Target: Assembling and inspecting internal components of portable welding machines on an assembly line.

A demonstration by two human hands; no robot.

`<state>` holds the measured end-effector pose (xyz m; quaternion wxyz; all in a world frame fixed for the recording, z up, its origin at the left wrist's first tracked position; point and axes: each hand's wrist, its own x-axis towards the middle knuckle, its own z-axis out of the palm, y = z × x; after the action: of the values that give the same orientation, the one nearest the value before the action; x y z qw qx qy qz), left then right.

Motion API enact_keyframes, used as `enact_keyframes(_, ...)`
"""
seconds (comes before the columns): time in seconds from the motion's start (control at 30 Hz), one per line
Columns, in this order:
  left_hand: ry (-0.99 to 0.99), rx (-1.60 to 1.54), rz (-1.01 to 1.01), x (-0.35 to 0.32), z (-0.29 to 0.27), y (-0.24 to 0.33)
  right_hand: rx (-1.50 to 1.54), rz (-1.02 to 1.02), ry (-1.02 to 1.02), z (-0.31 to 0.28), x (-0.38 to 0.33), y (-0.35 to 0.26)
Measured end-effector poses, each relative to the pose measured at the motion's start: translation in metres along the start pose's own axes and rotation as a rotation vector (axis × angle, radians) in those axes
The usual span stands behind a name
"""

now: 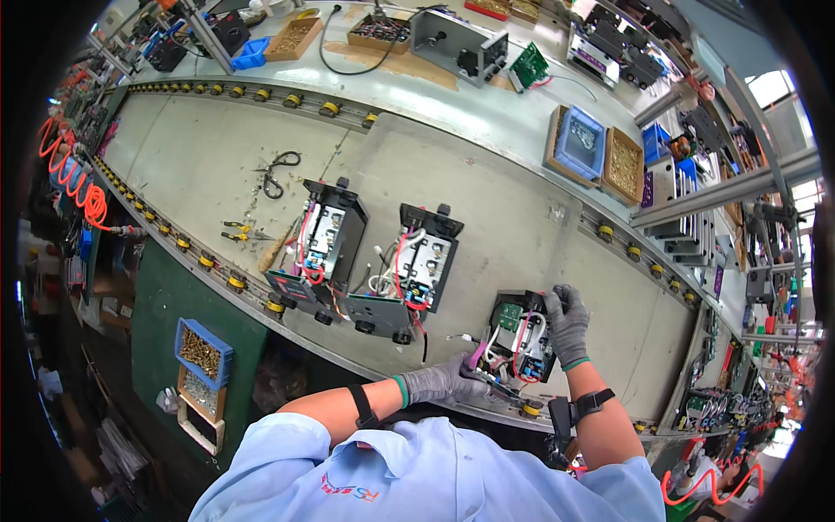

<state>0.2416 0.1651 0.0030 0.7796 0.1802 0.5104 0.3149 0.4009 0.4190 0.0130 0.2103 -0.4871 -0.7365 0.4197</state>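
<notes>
An open electronic unit (520,339) with a black casing, a green circuit board and red and white wires stands on the conveyor in front of me. My left hand (445,381), in a grey glove, is closed on the near-left edge of its front panel (497,388). Gloved the same way, my right hand (567,326) has its fingers curled at the unit's far-right corner; the fingertips are partly hidden. Two similar open units stand to the left, a middle one (426,265) and a farther-left one (328,233), both with loose wires showing.
Black-handled scissors (277,174), yellow-handled pliers (243,233) and scattered bits lie on the conveyor at left. Beyond the roller rail stand a blue bin (580,141) and a box of screws (623,165). Near left, a blue tray of brass-coloured parts (203,332) rests on a green surface.
</notes>
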Motion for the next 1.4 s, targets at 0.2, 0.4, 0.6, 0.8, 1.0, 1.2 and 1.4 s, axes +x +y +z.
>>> enact_keyframes(0.2,0.158,-0.018,-0.025,-0.069,-0.076,-0.012,0.063,0.005,-0.023,0.001,0.001,0.004)
enact_keyframes(0.4,0.329,-0.045,0.033,-0.135,-0.138,-0.005,0.102,0.011,-0.031,0.0,-0.001,0.002)
enact_keyframes(0.6,0.346,-0.015,-0.032,-0.149,-0.159,-0.004,0.047,0.013,-0.043,-0.002,0.001,0.002)
enact_keyframes(0.8,0.524,-0.049,0.033,-0.168,-0.18,-0.023,0.122,-0.012,-0.067,-0.003,0.001,0.007)
enact_keyframes(1.0,0.637,-0.132,-0.037,-0.196,-0.172,-0.038,0.122,-0.017,-0.064,-0.003,0.002,0.005)
enact_keyframes(1.2,0.93,0.158,0.107,-0.221,-0.179,-0.056,0.131,-0.03,-0.061,-0.002,0.002,0.006)
enact_keyframes(1.4,0.863,0.164,0.163,-0.183,-0.169,-0.05,0.12,-0.006,-0.066,-0.003,0.005,0.01)
